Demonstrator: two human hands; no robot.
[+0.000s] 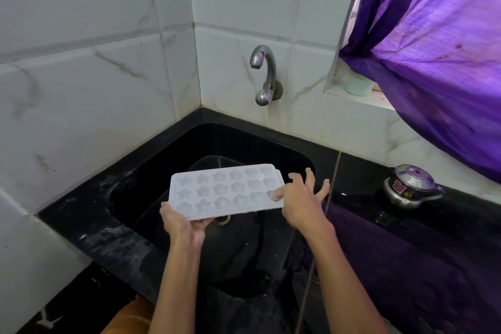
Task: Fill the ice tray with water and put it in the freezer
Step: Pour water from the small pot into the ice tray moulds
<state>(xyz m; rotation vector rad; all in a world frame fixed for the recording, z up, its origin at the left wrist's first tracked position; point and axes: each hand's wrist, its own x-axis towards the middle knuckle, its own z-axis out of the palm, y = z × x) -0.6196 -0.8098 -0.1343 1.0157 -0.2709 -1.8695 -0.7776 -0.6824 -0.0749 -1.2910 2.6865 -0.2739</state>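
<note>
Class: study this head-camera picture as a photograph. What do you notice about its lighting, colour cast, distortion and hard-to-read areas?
Head view: daylight through the purple curtain tints the tap and counter violet; the wide lens bends the tile lines at the edges; the black sink swallows detail; the white ice tray is so pale that water in it cannot be judged.

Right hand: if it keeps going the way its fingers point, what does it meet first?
The right hand, thumb on the ice tray, has fingers spread up and away, over the sink. Beyond them looks free until the tiled back wall right of the tap, though depth is hard to judge.
</note>
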